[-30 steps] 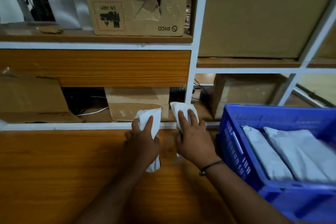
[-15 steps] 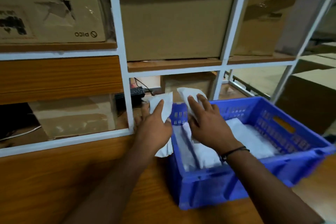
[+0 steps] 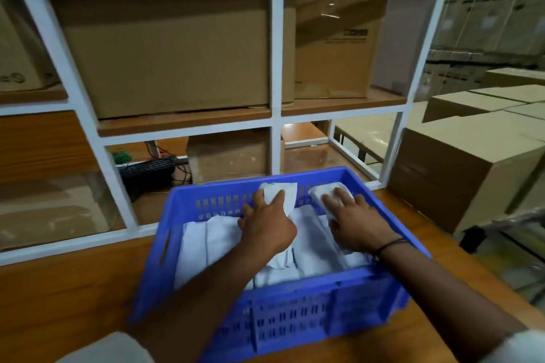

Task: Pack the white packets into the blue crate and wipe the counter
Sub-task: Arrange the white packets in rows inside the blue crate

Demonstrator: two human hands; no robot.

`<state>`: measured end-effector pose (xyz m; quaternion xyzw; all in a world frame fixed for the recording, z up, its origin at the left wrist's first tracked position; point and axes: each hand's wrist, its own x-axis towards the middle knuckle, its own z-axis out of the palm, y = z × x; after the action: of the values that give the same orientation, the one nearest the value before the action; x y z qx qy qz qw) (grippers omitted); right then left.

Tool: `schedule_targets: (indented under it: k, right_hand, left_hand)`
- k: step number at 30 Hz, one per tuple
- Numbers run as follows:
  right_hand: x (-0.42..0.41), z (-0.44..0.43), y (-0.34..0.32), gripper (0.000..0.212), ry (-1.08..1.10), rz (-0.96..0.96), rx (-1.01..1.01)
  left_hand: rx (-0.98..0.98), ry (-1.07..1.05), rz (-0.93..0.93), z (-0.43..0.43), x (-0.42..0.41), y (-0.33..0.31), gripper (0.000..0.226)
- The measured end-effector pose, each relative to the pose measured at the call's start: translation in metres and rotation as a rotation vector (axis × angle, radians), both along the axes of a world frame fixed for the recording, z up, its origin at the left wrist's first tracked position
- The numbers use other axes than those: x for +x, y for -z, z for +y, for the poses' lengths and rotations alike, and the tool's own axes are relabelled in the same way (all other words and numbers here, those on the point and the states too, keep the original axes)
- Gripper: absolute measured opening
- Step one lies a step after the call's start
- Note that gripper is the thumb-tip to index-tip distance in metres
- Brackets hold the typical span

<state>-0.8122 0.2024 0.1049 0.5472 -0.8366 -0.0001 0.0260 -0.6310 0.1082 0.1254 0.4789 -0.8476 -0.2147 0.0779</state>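
Note:
The blue crate (image 3: 295, 312) stands on the wooden counter (image 3: 65, 298), directly in front of me. Several white packets (image 3: 212, 242) lie flat inside it. My left hand (image 3: 267, 228) is over the middle of the crate and grips a white packet (image 3: 287, 194) that sticks out past my fingers toward the far wall. My right hand (image 3: 358, 227) is over the crate's right half and holds another white packet (image 3: 320, 193), low among those lying inside.
A white-framed shelf unit (image 3: 275, 74) with cardboard boxes (image 3: 168, 53) rises behind the counter. A black keyboard (image 3: 146, 169) and cables lie in the lower bay. Large cardboard boxes (image 3: 460, 168) stand to the right of the counter's end.
Both hands carried their packets from the bare counter rightward, over the crate's rim and down inside it. The view swung right with them.

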Motion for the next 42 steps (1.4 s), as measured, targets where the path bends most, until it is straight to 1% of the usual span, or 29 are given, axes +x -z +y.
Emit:
schedule_targets:
  k: [5, 7, 9, 11, 13, 15, 18, 20, 22, 24, 26, 28, 29, 30, 31, 33, 35, 36, 38, 40, 42]
  right_hand:
    - [-0.023, -0.006, 0.015, 0.073, -0.018, 0.082, 0.153]
    - [-0.028, -0.013, 0.021, 0.076, -0.012, 0.095, 0.287]
    - [-0.031, -0.020, 0.026, 0.074, -0.026, 0.089, 0.439]
    - [-0.032, -0.024, 0.019, 0.067, -0.069, 0.099, 0.497]
    - [-0.030, -0.029, 0.008, 0.057, -0.114, 0.070, 0.564]
    - [-0.029, -0.036, 0.003, 0.045, -0.168, 0.009, 0.642]
    - [-0.031, -0.043, 0.012, 0.026, -0.189, 0.014, 0.766]
    - [-0.038, -0.046, 0.022, 0.023, -0.152, -0.004, 0.715]
    - [-0.043, -0.051, 0.029, 0.038, -0.154, -0.012, 0.637]
    - [-0.044, -0.053, 0.031, 0.048, -0.161, -0.030, 0.601]
    - [-0.043, -0.056, 0.034, 0.048, -0.145, -0.064, 0.615]
    - [-0.043, -0.053, 0.036, 0.037, -0.113, -0.093, 0.590]
    - [-0.043, -0.052, 0.037, 0.035, -0.090, -0.112, 0.541]
    - [-0.044, -0.051, 0.041, 0.037, -0.069, -0.139, 0.485]
    - [-0.046, -0.049, 0.040, 0.039, -0.075, -0.132, 0.419]
    - [-0.050, -0.047, 0.034, 0.036, -0.086, -0.092, 0.252]
    - [-0.053, -0.048, 0.026, 0.036, -0.072, -0.077, 0.152]
    - [-0.054, -0.048, 0.023, 0.037, -0.065, -0.093, 0.166]
    - [-0.052, -0.046, 0.022, 0.037, -0.050, -0.148, 0.309]
    - [-0.048, -0.043, 0.021, 0.035, -0.065, -0.140, 0.434]
    - [-0.048, -0.042, 0.023, 0.035, -0.060, -0.151, 0.404]
  left_hand:
    - [-0.011, -0.040, -0.107, 0.004, -0.031, 0.019, 0.064]
    - [-0.036, -0.043, -0.144, 0.003, -0.035, 0.027, 0.063]
    - [-0.044, -0.052, -0.166, 0.003, -0.035, 0.035, 0.063]
    - [-0.034, -0.069, -0.184, 0.001, -0.035, 0.043, 0.064]
    - [-0.019, -0.083, -0.203, -0.002, -0.034, 0.047, 0.065]
    - [-0.005, -0.093, -0.212, -0.006, -0.033, 0.050, 0.065]
    - [0.003, -0.107, -0.212, -0.010, -0.030, 0.053, 0.065]
    - [0.001, -0.109, -0.209, -0.010, -0.028, 0.054, 0.065]
    - [0.001, -0.102, -0.204, -0.010, -0.027, 0.056, 0.065]
    - [0.003, -0.094, -0.193, -0.010, -0.029, 0.056, 0.064]
    - [0.001, -0.087, -0.188, -0.009, -0.031, 0.056, 0.063]
    - [0.016, -0.077, -0.189, -0.008, -0.033, 0.057, 0.063]
    - [0.024, -0.070, -0.189, -0.008, -0.033, 0.057, 0.064]
    - [0.030, -0.064, -0.188, -0.008, -0.033, 0.057, 0.064]
    - [0.032, -0.059, -0.185, -0.008, -0.033, 0.057, 0.064]
    - [0.035, -0.050, -0.177, -0.008, -0.034, 0.055, 0.064]
    - [0.042, -0.046, -0.166, -0.007, -0.035, 0.053, 0.063]
    - [0.044, -0.046, -0.163, -0.007, -0.035, 0.052, 0.064]
    - [0.049, -0.050, -0.160, -0.006, -0.035, 0.053, 0.064]
    - [0.054, -0.053, -0.167, -0.006, -0.035, 0.054, 0.065]
    - [0.057, -0.051, -0.172, -0.006, -0.036, 0.054, 0.065]
